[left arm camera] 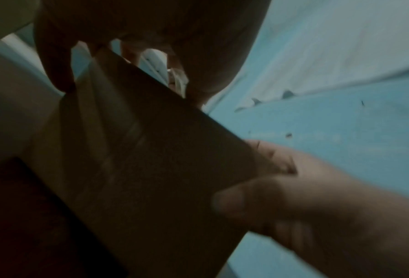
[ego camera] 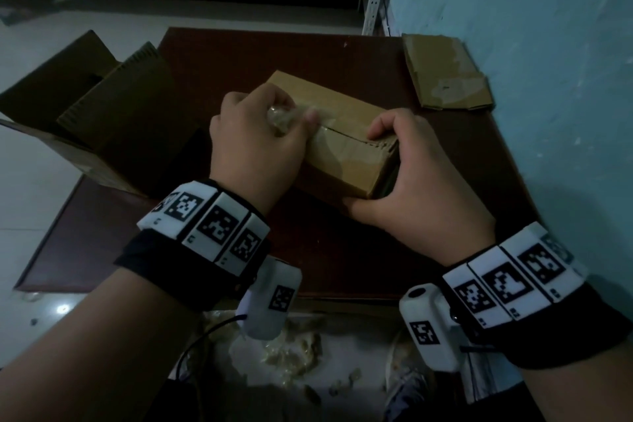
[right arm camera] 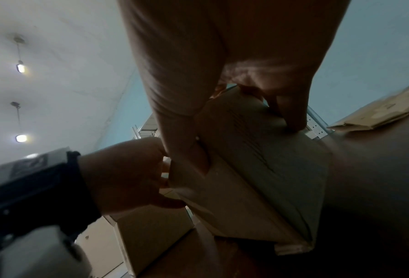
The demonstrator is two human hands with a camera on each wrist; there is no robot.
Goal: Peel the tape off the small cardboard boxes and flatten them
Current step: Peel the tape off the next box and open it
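Note:
A small brown cardboard box (ego camera: 346, 154) lies on the dark red table (ego camera: 342, 250), its top seam partly bared. My left hand (ego camera: 260, 144) pinches a crumpled strip of clear tape (ego camera: 284, 115) that still clings to the box top. My right hand (ego camera: 411, 181) grips the box's right end, thumb at the near lower corner and fingers curled over the top edge. In the left wrist view the box (left arm camera: 151, 169) fills the middle, with the right hand (left arm camera: 305, 206) at its end. The right wrist view has the box (right arm camera: 258, 169) under the right hand's fingers (right arm camera: 291, 112), and the left hand (right arm camera: 127, 178) beside it.
A flattened cardboard box (ego camera: 445, 75) lies at the table's far right corner by the blue wall (ego camera: 548, 44). A large open carton (ego camera: 85, 113) stands at the left of the table. Peeled tape scraps (ego camera: 291, 353) litter the floor below the near edge.

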